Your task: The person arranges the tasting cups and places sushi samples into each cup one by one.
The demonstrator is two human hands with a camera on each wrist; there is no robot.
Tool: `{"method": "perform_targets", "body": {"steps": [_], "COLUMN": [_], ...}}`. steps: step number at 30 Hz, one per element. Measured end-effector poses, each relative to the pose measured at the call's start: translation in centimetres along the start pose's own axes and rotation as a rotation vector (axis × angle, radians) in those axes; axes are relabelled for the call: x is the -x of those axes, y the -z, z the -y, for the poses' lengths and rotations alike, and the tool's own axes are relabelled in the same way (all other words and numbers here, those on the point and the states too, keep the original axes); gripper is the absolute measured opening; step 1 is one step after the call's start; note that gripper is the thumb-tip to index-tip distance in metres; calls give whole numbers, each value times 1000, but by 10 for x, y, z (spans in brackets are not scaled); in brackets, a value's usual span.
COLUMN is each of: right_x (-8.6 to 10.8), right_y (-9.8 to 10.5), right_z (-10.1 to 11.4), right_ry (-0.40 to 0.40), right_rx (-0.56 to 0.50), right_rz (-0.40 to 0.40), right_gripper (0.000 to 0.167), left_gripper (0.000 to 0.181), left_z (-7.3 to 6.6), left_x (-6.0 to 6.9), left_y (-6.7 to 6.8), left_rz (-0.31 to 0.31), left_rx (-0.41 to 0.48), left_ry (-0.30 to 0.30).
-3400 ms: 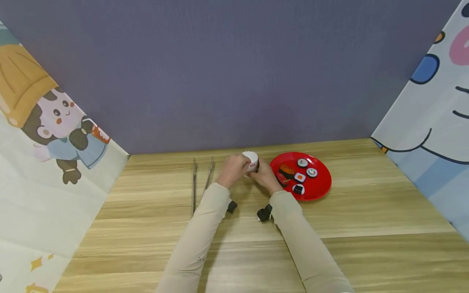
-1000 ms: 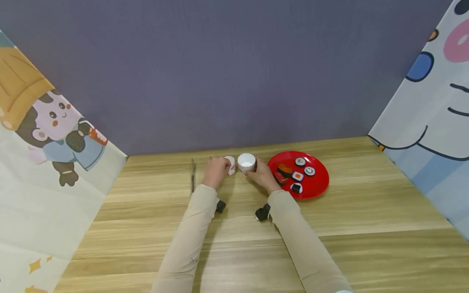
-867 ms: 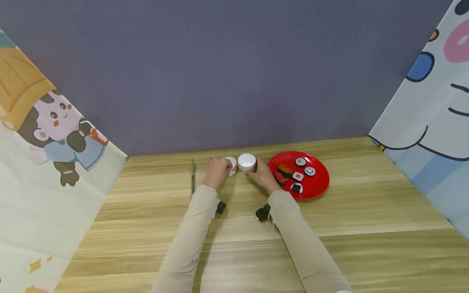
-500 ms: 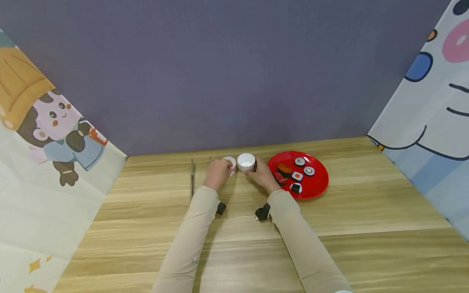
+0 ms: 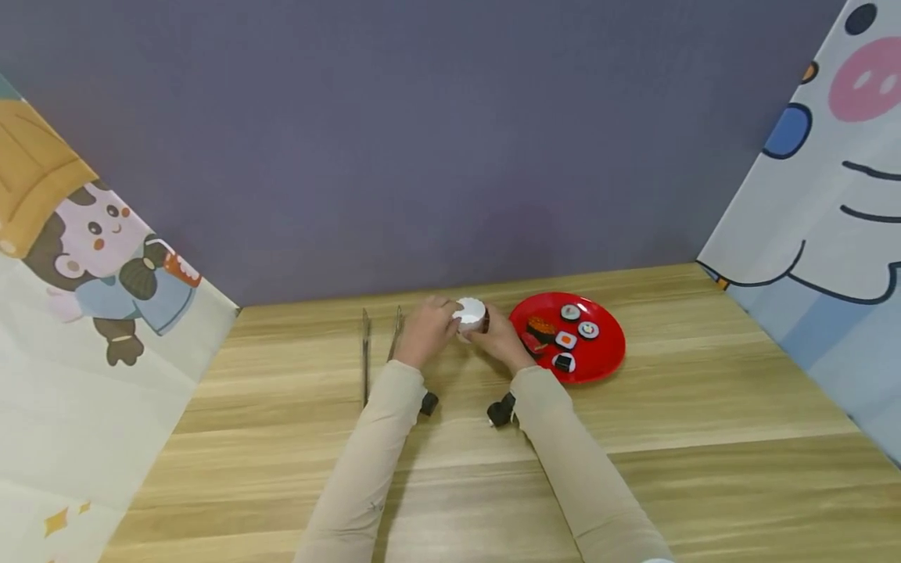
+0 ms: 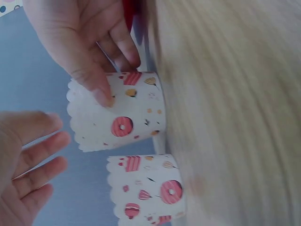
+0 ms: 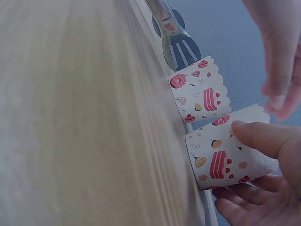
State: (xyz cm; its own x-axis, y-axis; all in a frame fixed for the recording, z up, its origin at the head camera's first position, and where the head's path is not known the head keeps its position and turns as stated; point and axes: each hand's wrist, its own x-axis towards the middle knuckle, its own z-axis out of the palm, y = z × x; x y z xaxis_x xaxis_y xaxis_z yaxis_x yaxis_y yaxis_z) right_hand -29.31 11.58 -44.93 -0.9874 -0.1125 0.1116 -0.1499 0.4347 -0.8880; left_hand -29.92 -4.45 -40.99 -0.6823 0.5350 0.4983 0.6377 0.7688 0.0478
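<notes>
Two white paper baking cups with a donut-and-cake print and scalloped rims stand side by side on the wooden table. My right hand (image 5: 500,338) holds the right-hand cup (image 5: 472,311), its thumb (image 7: 258,136) on the near wall and its fingers around the far side. My left hand (image 5: 428,330) is raised by the cups' rims, fingers loosely bent and apart from both cups in the left wrist view. The left-hand cup (image 6: 148,190) stands untouched; in the head view my left hand hides it.
To the right lies a red plate (image 5: 601,363) with several sushi pieces, close to my right hand. Metal tongs (image 5: 365,356) lie at the left, partly behind my left arm; their slotted end (image 7: 183,52) shows beyond the cups. A grey wall (image 5: 450,156) rises behind the table.
Over the last half second my left hand has let go of the left-hand cup and moved up and right toward the other cup. My right hand keeps its hold. Earlier, both hands were on one cup.
</notes>
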Motion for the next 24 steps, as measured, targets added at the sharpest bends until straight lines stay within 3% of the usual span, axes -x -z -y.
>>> {"method": "perform_targets", "body": {"steps": [7, 15, 24], "right_x": [2, 1, -1], "right_y": [-1, -2, 1], "right_z": [0, -3, -3], "right_ry": [4, 13, -29], "right_rx": [-47, -4, 15], "right_rz": [-2, -18, -4], "right_gripper": [58, 57, 57], "left_gripper": [13, 10, 9], "left_z": [-5, -6, -8], "left_x": [-3, -4, -12], "left_y": [1, -5, -6], "left_rz": [109, 87, 108], "left_rx": [42, 47, 7], "left_ry": [-24, -35, -45]}}
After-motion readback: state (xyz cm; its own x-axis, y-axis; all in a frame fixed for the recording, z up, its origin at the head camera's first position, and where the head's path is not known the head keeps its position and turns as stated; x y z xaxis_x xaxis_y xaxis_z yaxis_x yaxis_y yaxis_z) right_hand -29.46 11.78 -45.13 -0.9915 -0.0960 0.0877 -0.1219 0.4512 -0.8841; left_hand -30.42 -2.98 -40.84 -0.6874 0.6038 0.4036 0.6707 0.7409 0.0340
